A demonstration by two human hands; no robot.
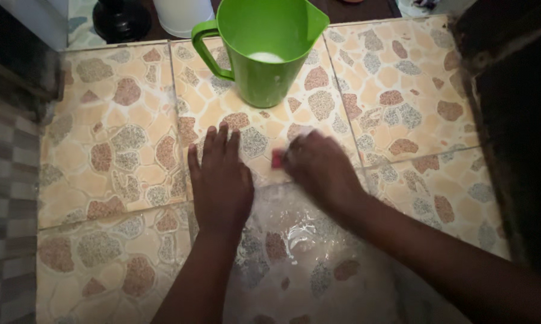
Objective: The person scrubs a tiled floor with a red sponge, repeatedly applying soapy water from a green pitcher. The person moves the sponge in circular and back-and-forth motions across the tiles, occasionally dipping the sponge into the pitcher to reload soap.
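The tiled floor (114, 150) is the biggest worry here. It's a pebble-pattern tile in tan, brown and grey, and the stretch nearest the camera has a wet, soapy-looking film (294, 240) across it, shiny and a bit foamy. Both forearms are over that patch, so I'd guess a slip is the main risk: if weight goes onto the left hand (221, 180) and it skids on the slick tile, the whole upper body lurches forward.

Next down is the green plastic jug (264, 48), standing upright just beyond the hands, handle facing left, with what looks like a little white liquid or suds at the bottom. It's near enough that a fast forward stroke could knock it and tip whatever's inside onto the drier tiles.

Then the hands. The left one lies flat on the floor, palm down, fingers spread, holding nothing, basically a brace. The right hand (318, 168) is curled down over a small pink thing (277, 159), maybe a sponge or a bit of soap; it's blurry and mostly covered, so I can't tell which. That pink thing is pressed to the floor between the two hands, just beside the left thumb. Wet and small, it could probably squirt out of the grip, and knuckles would meet grout.

Top edge has a dark round object (120, 21) and a white container (183, 15), well apart from everything.
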